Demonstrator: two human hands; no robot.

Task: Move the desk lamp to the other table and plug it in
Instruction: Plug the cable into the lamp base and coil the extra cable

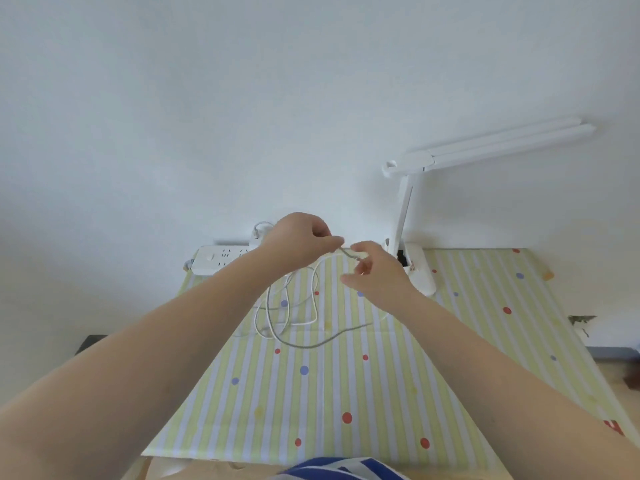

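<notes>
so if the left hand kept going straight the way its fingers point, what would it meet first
Probably the right hand: the left hand points rightward along the thin tie both hands pinch. Beyond it stands the lamp base, though depth is unclear.

A thin grey tie [349,255] is pinched between the left hand [300,241] and the right hand [375,271] above a bench [346,375] covered with a yellow-striped, dotted cloth. Loops of white cord [294,306] are seen lying on the cloth beneath the hands. A white desk lamp [412,216] is stood at the far right of the bench against the wall, and a white power strip [221,259] is laid at the far left.
</notes>
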